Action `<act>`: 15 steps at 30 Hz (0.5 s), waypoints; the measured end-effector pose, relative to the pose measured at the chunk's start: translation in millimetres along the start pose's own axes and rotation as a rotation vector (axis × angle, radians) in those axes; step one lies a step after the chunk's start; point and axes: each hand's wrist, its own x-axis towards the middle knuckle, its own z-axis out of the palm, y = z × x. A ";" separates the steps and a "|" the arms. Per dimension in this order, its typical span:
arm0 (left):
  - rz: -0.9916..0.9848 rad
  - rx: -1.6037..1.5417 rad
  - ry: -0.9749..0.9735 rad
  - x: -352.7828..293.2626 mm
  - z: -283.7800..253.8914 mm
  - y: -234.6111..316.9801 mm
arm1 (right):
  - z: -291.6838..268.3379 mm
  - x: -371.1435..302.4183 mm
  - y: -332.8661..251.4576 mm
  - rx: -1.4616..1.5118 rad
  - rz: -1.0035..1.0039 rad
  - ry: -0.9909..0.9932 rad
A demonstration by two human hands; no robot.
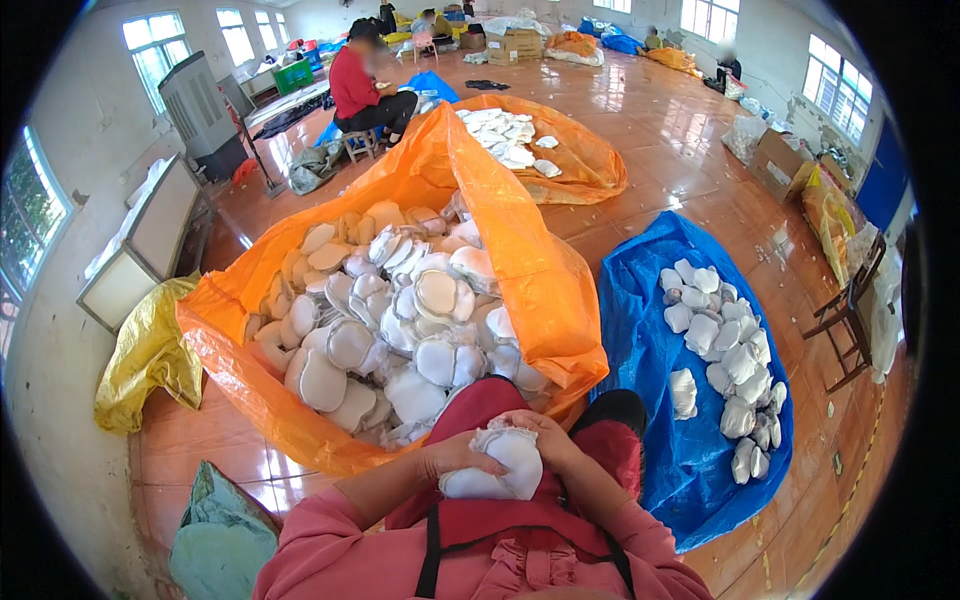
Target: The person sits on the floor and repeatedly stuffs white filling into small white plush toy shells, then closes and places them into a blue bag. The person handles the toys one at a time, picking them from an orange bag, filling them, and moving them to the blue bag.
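Observation:
Over my lap I hold a small bundle of rounded white fabric pads (515,466) with frayed, fuzzy edges. My left hand (458,456) is closed around the bundle's left side, thumb lying across the front. At the upper right edge, the fingers of my right hand (545,436) are closed on the same bundle. Just beyond my knees stands a large open orange sack (545,285), heaped with similar loose white pads (345,340). To my right, a blue woven sheet (650,470) on the floor carries several stacks of pads (735,350).
Farther off, another orange sheet (590,165) bears white pads, near a seated person in red (355,85). A yellow sack (150,350) and a green bag (220,535) lie at left. A wooden chair (848,315) stands at right. Other people sit at the back.

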 end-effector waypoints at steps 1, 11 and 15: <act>-0.017 0.014 -0.033 0.0 -0.2 4.4 | -0.7 0.3 2.1 0.045 -0.005 -0.053; -0.017 -0.008 -0.177 -1.4 11.9 20.9 | 8.4 -4.3 -11.1 0.085 0.031 -0.204; -0.052 0.002 -0.177 -0.2 4.1 10.7 | 7.9 -3.1 -8.7 0.010 -0.005 -0.190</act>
